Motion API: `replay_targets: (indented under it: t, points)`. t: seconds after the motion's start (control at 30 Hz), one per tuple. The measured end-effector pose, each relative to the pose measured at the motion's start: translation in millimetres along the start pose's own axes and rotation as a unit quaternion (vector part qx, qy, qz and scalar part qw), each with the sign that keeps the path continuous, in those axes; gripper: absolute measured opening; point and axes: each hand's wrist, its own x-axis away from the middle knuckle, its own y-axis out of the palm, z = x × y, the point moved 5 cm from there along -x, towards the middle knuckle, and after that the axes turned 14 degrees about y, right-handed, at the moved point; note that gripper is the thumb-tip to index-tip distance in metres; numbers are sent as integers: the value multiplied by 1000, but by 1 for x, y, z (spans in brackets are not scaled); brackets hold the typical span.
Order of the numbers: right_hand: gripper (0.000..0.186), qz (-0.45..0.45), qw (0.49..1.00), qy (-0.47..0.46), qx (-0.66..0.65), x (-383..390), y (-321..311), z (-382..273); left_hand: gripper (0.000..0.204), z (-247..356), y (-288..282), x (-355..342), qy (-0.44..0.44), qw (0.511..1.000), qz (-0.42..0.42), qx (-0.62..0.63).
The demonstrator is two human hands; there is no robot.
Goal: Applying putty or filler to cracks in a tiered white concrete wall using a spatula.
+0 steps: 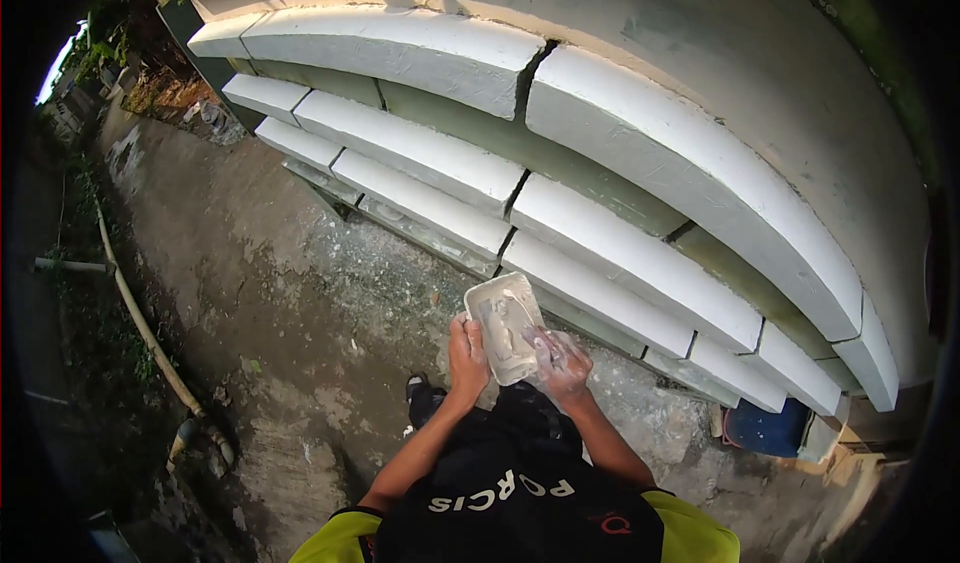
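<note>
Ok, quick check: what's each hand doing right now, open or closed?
Left hand: closed on the left side of the pale tray.
Right hand: smeared, fingers curled at the tray's right side; grip can't be told.

The only lettering large enough to make out stands on the person's black shirt. A row of bold white capitals runs across the front of it in a shallow arch, highest at the middle. Seen from the wearer's own eyes, the letters stand upside down, so the word runs from right to left. Nearer the lower edge, right of the row, a small red emblem shows a rounded outline; a tiny reddish line just by it is too small to read. At the left yellow sleeve, a little red mark is likewise illegible.
</note>
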Motion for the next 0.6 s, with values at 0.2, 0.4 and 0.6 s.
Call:
replay_targets:
  t: [0.2,0.4,0.6]
  points:
    - [13,140,954,253,-82,2,-7,-45,31,-6,-27,-30,41,993,-108,38]
    - [16,269,706,532,-383,45,34,-52,33,-44,-58,-16,27,976,-171,130]
    - [18,263,522,494,-644,73,52,-87,34,-84,-82,4,8,964,-207,164]
